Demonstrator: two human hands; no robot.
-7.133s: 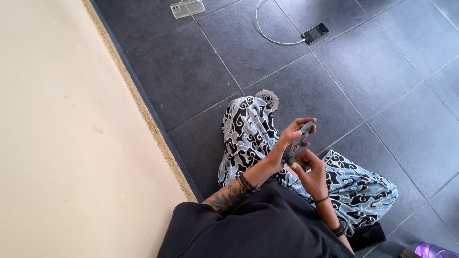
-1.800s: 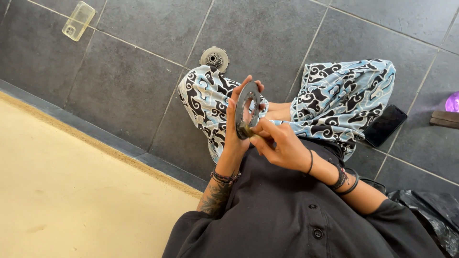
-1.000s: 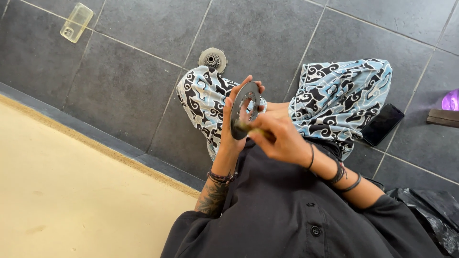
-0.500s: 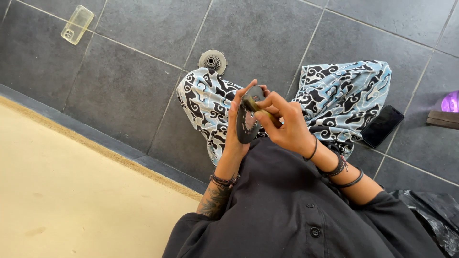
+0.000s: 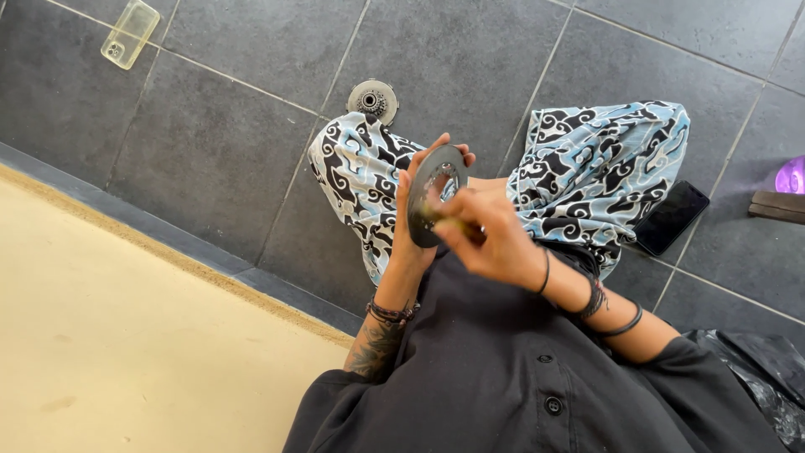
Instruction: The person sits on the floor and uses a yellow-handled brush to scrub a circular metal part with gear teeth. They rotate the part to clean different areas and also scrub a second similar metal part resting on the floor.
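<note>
I sit on a dark tiled floor in blue, white and black patterned trousers (image 5: 604,168). My left hand (image 5: 408,228) holds up a flat grey metal disc (image 5: 422,191) with a large centre hole, fingers curled over its top rim. My right hand (image 5: 495,241) is at the disc's lower right side. It pinches a small yellowish piece (image 5: 446,221) against the disc's face; motion blur hides what that piece is. Dark bands circle both wrists.
A round toothed metal part (image 5: 372,101) lies on the tiles beyond my left knee. A clear phone case (image 5: 130,33) lies far left and a black phone (image 5: 671,216) is by my right knee. At the right edge are a purple thing (image 5: 791,176) and a dark block (image 5: 776,205). A beige surface (image 5: 126,335) fills the left.
My right hand has slid from the top of the disc down to its lower right side. The left hand still holds the disc up, turned slightly.
</note>
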